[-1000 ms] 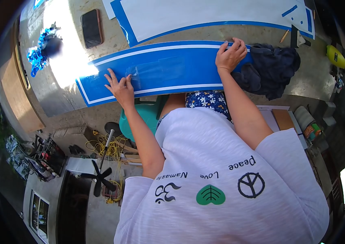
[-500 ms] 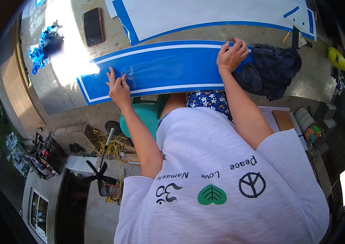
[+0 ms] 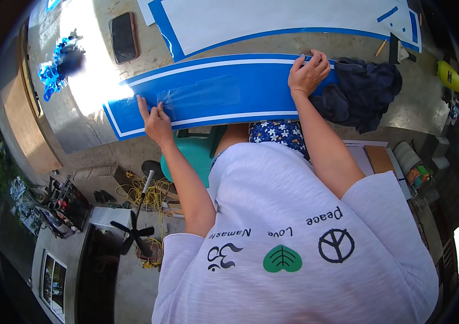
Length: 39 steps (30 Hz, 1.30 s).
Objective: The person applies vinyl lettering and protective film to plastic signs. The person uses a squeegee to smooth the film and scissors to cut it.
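A long blue panel (image 3: 270,86) with a white border line lies along the near side of the table. On its left half rests a strip of clear film (image 3: 208,93), wrinkled near its left end. My left hand (image 3: 158,124) is at that left end, pinching the film between thumb and fingers while its index finger stretches out over the blue. My right hand (image 3: 309,74) lies on the panel's right part, fingers bent at its far edge, holding it. A dark crumpled cloth (image 3: 367,92) sits beside the panel's right end.
Beyond the panel lies a large white sheet with blue edging (image 3: 272,16). A phone (image 3: 124,38) and shiny blue scraps (image 3: 56,67) are at the left. A pencil (image 3: 380,48) and a yellow bottle (image 3: 450,76) are at the right. A green stool (image 3: 189,156) stands below.
My left hand has shifted slightly left and toward me, its index finger less raised. The clear film has slid a little left with it. My right hand stays in place.
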Motion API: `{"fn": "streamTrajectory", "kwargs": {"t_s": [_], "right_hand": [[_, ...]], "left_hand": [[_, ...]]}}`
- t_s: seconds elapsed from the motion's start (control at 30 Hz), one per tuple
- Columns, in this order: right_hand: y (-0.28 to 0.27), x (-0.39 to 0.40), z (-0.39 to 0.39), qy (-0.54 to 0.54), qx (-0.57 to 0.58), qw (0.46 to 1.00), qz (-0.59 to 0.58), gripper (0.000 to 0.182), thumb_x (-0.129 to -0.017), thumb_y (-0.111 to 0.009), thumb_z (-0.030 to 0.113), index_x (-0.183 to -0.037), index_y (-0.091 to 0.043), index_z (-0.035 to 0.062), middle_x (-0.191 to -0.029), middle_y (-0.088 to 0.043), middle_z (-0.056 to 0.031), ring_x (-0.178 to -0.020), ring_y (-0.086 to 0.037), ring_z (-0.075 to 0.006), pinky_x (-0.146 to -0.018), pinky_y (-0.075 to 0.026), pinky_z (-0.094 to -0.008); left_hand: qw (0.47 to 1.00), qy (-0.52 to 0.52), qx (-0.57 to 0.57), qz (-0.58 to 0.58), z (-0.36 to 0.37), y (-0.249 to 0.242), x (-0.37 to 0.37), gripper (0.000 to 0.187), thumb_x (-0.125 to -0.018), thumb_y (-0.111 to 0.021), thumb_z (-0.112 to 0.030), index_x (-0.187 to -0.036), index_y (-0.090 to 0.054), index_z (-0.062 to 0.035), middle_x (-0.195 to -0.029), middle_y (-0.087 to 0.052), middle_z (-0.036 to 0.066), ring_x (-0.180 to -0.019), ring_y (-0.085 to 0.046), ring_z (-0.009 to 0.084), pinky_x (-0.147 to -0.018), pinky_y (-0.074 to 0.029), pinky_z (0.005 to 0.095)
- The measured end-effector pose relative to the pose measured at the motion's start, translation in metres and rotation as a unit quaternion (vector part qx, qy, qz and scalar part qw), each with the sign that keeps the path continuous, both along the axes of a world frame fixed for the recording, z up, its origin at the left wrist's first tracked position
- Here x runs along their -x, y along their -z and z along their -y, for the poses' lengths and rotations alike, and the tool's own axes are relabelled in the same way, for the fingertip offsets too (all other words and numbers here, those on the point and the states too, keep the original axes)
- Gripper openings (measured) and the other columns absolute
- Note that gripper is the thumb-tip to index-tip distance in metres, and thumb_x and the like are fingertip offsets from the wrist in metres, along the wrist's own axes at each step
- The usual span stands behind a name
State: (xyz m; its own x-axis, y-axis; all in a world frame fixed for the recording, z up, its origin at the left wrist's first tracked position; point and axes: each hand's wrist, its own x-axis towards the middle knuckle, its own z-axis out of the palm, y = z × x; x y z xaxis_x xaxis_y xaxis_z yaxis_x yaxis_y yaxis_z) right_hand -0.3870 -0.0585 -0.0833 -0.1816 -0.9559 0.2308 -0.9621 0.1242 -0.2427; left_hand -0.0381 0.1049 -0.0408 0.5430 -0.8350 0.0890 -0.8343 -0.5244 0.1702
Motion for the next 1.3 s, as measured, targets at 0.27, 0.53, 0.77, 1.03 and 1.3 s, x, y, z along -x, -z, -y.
{"fn": "streamTrajectory", "kwargs": {"t_s": [0.27, 0.53, 0.77, 1.03, 1.3], "right_hand": [[0.0, 0.0, 0.001, -0.002, 0.003, 1.0, 0.007, 0.032, -0.086, -0.057, 0.023, -0.113, -0.052, 0.0074, -0.121, -0.047, -0.0164, -0.117, -0.04, -0.0349, -0.104, -0.03, -0.0486], [-0.001, -0.001, 0.0, -0.001, 0.002, 1.0, 0.0, 0.032, -0.086, -0.057, 0.022, -0.114, -0.052, 0.0068, -0.12, -0.047, -0.0163, -0.116, -0.04, -0.0352, -0.104, -0.031, -0.0484], [0.0, -0.001, 0.001, -0.007, 0.014, 1.0, -0.007, 0.032, -0.085, -0.057, 0.021, -0.112, -0.052, 0.0053, -0.119, -0.048, -0.0157, -0.115, -0.041, -0.0349, -0.103, -0.03, -0.047], [0.0, 0.0, 0.001, -0.005, 0.005, 1.0, 0.003, 0.032, -0.086, -0.057, 0.023, -0.114, -0.052, 0.0067, -0.12, -0.047, -0.0167, -0.116, -0.04, -0.0355, -0.104, -0.031, -0.0485], [0.001, 0.0, 0.0, -0.009, 0.015, 1.0, 0.001, 0.032, -0.085, -0.057, 0.022, -0.113, -0.051, 0.0065, -0.12, -0.047, -0.0165, -0.116, -0.04, -0.0357, -0.103, -0.031, -0.0487]], "left_hand": [[0.991, 0.022, -0.088, 0.094, -0.012, 0.011, -0.018, 0.024, -0.087, -0.067, -0.031, -0.076, -0.072, -0.01, -0.145, -0.043, 0.018, -0.131, -0.043, 0.0423, -0.1, -0.045, 0.0478], [0.998, 0.006, -0.043, 0.043, -0.014, 0.01, -0.025, 0.027, -0.089, -0.066, -0.03, -0.073, -0.067, -0.0085, -0.14, -0.051, 0.012, -0.126, -0.051, 0.036, -0.085, -0.054, 0.0382], [0.999, 0.0, -0.031, 0.032, -0.017, 0.01, -0.03, 0.028, -0.09, -0.065, -0.028, -0.07, -0.064, -0.008, -0.139, -0.053, 0.006, -0.124, -0.054, 0.0285, -0.072, -0.056, 0.0338], [0.998, -0.014, -0.048, 0.031, -0.017, 0.008, -0.033, 0.028, -0.091, -0.064, -0.025, -0.07, -0.063, -0.0074, -0.137, -0.055, 0.001, -0.122, -0.056, 0.0233, -0.069, -0.056, 0.0312], [0.998, -0.042, -0.032, 0.02, -0.016, 0.012, -0.033, 0.027, -0.092, -0.063, -0.024, -0.07, -0.065, -0.0078, -0.136, -0.056, -0.002, -0.12, -0.058, 0.0205, -0.068, -0.056, 0.0304]]}}
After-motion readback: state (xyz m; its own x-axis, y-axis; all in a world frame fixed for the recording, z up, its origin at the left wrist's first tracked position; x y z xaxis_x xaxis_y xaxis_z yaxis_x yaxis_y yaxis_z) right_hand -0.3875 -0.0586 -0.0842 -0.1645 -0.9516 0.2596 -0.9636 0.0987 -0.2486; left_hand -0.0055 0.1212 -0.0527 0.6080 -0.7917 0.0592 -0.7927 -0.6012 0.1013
